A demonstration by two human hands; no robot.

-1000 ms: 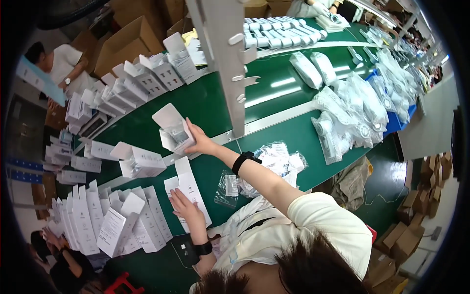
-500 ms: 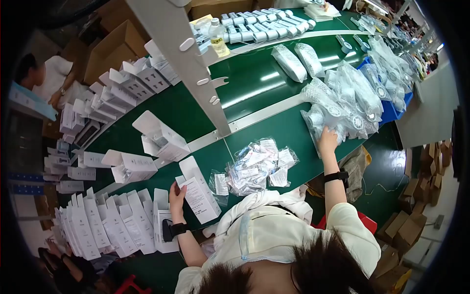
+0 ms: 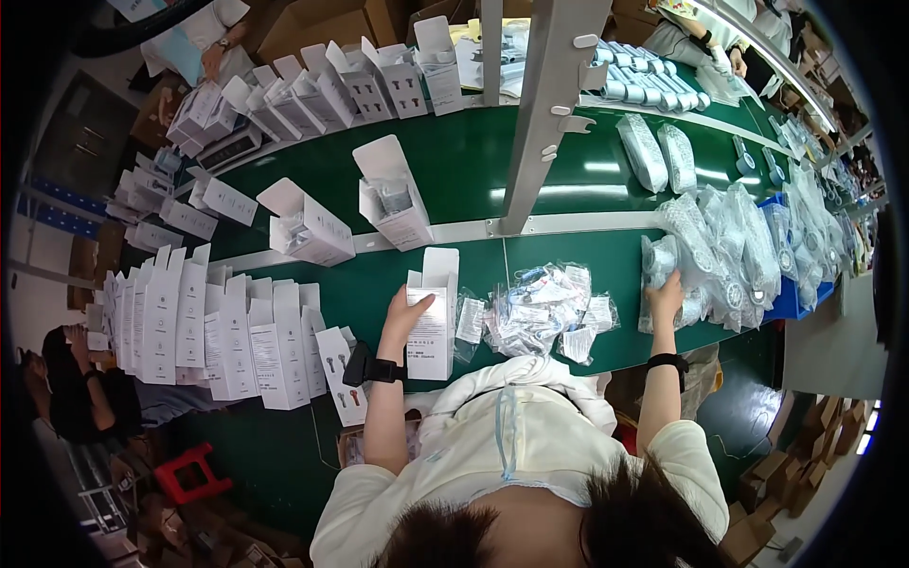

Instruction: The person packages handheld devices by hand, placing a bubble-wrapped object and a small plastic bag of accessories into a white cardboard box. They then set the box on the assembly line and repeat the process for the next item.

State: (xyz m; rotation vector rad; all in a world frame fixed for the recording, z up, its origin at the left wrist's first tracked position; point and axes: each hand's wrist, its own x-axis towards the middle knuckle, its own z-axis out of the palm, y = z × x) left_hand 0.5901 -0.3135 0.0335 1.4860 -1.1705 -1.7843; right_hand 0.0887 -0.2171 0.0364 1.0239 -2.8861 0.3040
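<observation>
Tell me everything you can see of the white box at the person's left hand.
The white box is long and narrow, with plain straight edges, and looks like thin card. The face in view carries small dark print, mostly in its lower part. A flap stands open at its far end; the contents cannot be seen. It is on the green table, its length running away from the person; how far it tilts is unclear. The left hand is at its left side, thumb over the face.
</observation>
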